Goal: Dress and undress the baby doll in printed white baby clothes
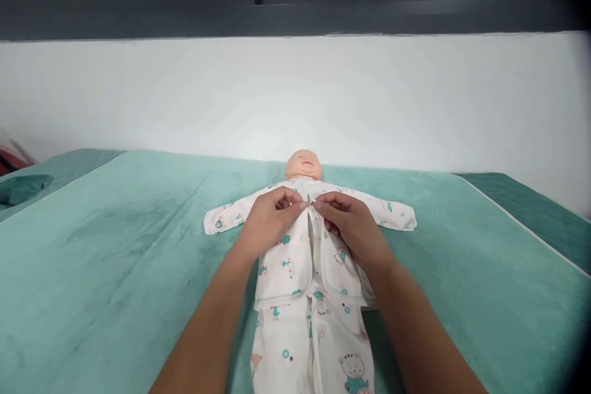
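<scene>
Left hand (269,218) and right hand (351,221) are pinching the white jacket's (286,265) front edges, jacket lying at six o'clock from the doll's head (303,164); shallow fingertip hold is risking an edge slipping, flaps misaligning.

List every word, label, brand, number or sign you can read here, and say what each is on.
None: no readable text shows anywhere.
The white top and white trousers carry small animal and dot prints; any lettering among them is too small to read.
</scene>
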### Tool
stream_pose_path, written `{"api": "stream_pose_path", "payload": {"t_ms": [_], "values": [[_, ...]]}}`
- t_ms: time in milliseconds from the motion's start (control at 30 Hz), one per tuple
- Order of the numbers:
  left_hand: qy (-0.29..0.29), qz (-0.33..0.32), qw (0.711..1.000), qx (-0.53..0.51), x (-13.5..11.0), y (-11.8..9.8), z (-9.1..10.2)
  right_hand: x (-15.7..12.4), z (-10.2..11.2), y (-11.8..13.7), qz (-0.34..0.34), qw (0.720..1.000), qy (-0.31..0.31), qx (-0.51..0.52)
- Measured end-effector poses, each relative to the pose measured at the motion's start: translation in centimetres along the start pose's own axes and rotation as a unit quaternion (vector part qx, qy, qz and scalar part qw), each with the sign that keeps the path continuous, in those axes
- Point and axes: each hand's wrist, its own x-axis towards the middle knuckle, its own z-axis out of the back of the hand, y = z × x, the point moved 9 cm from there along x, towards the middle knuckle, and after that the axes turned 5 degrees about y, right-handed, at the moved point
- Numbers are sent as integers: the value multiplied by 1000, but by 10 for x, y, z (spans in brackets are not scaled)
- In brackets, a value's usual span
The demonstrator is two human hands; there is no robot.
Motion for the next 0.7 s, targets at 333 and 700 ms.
{"api": "stream_pose_path", "payload": {"t_ms": [333,700], "values": [[-4,-20,997,-70,1,-6,-13,0,2,-6,12,997,8,72],[11,-22,996,-90,1,-2,-14,-6,-5,5,-1,999,44,-22]]}}
